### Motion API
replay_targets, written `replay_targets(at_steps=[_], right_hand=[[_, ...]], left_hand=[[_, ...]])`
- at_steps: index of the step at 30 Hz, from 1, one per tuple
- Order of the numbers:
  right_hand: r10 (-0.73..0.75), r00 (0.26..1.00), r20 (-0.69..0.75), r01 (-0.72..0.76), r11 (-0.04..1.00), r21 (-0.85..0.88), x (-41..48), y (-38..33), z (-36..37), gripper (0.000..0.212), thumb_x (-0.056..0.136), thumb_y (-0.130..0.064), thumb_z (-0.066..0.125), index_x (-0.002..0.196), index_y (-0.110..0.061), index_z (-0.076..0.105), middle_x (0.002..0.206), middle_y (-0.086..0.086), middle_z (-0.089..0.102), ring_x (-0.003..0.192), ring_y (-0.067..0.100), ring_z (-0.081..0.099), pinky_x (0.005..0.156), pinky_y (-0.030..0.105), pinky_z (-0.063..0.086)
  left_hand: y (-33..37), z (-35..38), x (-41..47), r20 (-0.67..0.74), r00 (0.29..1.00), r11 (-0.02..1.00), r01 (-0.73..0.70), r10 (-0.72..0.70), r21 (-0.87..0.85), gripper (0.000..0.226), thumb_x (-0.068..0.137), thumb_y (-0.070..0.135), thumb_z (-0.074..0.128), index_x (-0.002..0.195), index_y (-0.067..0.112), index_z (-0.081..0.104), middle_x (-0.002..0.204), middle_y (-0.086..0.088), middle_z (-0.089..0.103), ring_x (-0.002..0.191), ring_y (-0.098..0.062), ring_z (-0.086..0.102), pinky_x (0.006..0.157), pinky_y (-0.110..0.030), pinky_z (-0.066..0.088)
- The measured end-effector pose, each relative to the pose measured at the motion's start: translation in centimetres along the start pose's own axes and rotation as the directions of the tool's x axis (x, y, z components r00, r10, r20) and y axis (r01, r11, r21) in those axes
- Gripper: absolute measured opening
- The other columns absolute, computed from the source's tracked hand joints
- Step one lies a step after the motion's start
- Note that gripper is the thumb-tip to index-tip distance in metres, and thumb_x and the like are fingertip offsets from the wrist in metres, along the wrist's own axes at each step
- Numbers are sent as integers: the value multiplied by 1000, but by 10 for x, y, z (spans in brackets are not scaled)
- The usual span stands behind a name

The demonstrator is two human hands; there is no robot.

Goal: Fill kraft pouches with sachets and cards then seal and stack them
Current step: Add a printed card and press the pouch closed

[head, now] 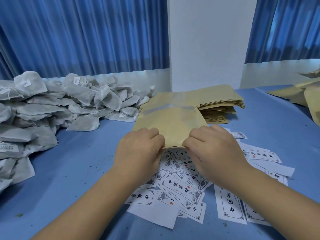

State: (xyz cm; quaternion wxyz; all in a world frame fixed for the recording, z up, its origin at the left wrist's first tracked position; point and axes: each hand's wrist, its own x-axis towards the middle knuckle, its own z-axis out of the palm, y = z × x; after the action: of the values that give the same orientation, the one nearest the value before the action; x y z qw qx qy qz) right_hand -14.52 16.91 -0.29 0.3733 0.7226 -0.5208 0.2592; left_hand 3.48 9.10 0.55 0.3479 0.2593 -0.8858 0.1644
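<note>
A kraft pouch (170, 123) with a clear strip across it lies in the middle of the blue table. My left hand (138, 151) and my right hand (213, 149) pinch its near edge from either side, fingers curled round the paper. Under and around my hands lie several white printed cards (181, 189), scattered loosely. A big heap of grey-white sachets (57, 104) fills the left side of the table. Behind the held pouch stands a stack of flat kraft pouches (220, 104).
More kraft pouches (304, 94) lie at the far right edge. The blue table (78, 161) carries small dark crumbs. Blue curtains and a white wall column stand right behind the table.
</note>
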Motion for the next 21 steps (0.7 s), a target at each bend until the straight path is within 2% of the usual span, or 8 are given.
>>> replay_targets(at_steps=[4,8,11,14,16,21], right_hand=[[-1,999,-44,2,1000,11,1,-2,-2,11,67,1,70,66,-10,68,61,3,56,54,27,51,50,35,43],[-18,1000,-13,18,1000,13,0,-6,0,12,65,1,69,64,-11,67,60,3,55,54,27,50,50,34,42],[-10,1000,-5,10,1000,28,1,-7,1,12,66,1,69,64,-11,67,61,3,56,55,27,51,51,35,42],[-1,1000,-23,2,999,35,3,-7,1,13,68,2,68,64,-11,67,61,4,56,55,27,50,51,35,41],[-9,1000,-28,10,999,43,2,-7,0,13,67,2,68,64,-10,67,61,4,57,55,27,50,51,35,41],[-52,999,16,51,997,66,2,-7,1,10,70,-2,71,66,-10,69,63,4,58,57,27,52,52,36,43]], left_hand=[[2,1,2,-13,1000,999,17,-18,-29,24,57,5,85,70,10,66,67,-3,59,54,-28,54,42,-29,36],[6,3,3,-6,999,998,-54,54,-16,25,56,7,86,62,11,63,60,-2,54,50,-26,51,40,-27,32],[3,3,1,6,998,998,-55,55,-17,24,56,6,85,62,11,62,61,-2,53,51,-26,51,40,-28,33],[3,1,2,-1,998,998,-56,56,-8,6,67,12,69,69,12,64,67,-2,56,55,-27,53,41,-28,35],[6,2,3,-12,998,997,-67,67,-24,16,74,20,52,72,13,66,69,-1,59,57,-26,53,42,-29,36],[9,4,3,-24,989,990,-144,144,0,12,70,15,54,63,12,64,62,-2,52,53,-26,50,41,-29,34]])
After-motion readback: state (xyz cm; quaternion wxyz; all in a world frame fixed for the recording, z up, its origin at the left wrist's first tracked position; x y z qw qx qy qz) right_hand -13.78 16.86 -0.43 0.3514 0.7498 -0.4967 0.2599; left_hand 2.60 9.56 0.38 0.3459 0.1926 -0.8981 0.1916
